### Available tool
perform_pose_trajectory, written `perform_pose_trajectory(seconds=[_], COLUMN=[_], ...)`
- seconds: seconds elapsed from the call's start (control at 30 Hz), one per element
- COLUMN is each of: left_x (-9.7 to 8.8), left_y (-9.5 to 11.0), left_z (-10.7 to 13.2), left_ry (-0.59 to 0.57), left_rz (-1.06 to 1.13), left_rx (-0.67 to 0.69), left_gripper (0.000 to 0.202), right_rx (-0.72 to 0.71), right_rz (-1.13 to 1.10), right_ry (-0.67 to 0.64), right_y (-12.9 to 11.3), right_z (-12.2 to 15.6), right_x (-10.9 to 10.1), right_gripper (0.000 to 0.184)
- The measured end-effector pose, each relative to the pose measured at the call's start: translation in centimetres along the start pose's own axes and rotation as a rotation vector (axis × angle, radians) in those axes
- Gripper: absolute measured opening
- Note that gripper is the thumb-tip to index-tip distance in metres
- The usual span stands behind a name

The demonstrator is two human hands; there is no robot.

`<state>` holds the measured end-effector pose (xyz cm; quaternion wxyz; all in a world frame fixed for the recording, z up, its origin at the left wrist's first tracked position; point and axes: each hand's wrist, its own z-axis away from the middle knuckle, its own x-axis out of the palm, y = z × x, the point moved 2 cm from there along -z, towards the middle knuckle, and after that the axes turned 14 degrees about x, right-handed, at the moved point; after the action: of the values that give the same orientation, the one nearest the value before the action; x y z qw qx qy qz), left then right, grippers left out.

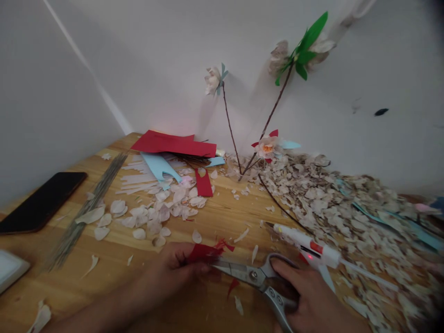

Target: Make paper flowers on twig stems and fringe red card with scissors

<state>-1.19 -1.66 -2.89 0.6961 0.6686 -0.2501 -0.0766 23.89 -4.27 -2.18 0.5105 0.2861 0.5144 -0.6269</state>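
My left hand (pixel 169 273) is closed on a small piece of red paper (pixel 204 252) low in the middle of the view. My right hand (pixel 312 300) grips the handles of metal scissors (pixel 249 275), whose blades reach left into the red paper. Thin red slivers stick out of the paper's right edge, and one red scrap (pixel 231 286) lies below the blades. A white glue gun (pixel 307 245) with a red light lies on the wooden table (pixel 114 273) just beyond my right hand.
Pale petals (pixel 156 215) litter the table and pile thickly at the right (pixel 347 212). Red paper sheets (pixel 173 143) and blue cut paper (pixel 157 166) lie at the back. Paper flowers on stems (pixel 215 81) lean on the wall. A black phone (pixel 41 201) and thin wires (pixel 90 203) lie left.
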Motion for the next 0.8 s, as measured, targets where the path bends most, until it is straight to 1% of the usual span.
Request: perform_pose_trajectory(seconds=[0.2, 0.33, 0.47, 0.53, 0.67, 0.8], left_x=[0.12, 0.07, 0.04, 0.05, 0.02, -0.21], left_y=[-0.01, 0.03, 0.11, 0.16, 0.27, 0.38], left_z=[0.06, 0.14, 0.18, 0.14, 0.03, -0.1], left_ry=[0.004, -0.008, -0.03, -0.037, -0.042, -0.085], left_rz=[0.121, 0.071, 0.01, -0.004, -0.031, -0.147], left_rx=[-0.056, -0.098, -0.103, -0.089, -0.069, -0.017], left_gripper=[0.013, 0.015, 0.009, 0.009, 0.01, 0.013], right_rx=[-0.028, -0.084, -0.138, -0.127, -0.07, -0.03], right_rz=[-0.008, 0.034, 0.054, 0.058, 0.061, 0.05], right_ry=[0.003, 0.061, 0.092, 0.084, 0.014, 0.041], right_y=[0.21, 0.39, 0.55, 0.63, 0.87, 0.95], right_z=[0.04, -0.05, -0.21, -0.22, -0.14, -0.19], right_x=[0.07, -0.01, -0.05, 0.0, 0.39, 0.53], right_gripper=[0.024, 0.018, 0.022, 0.021, 0.02, 0.023])
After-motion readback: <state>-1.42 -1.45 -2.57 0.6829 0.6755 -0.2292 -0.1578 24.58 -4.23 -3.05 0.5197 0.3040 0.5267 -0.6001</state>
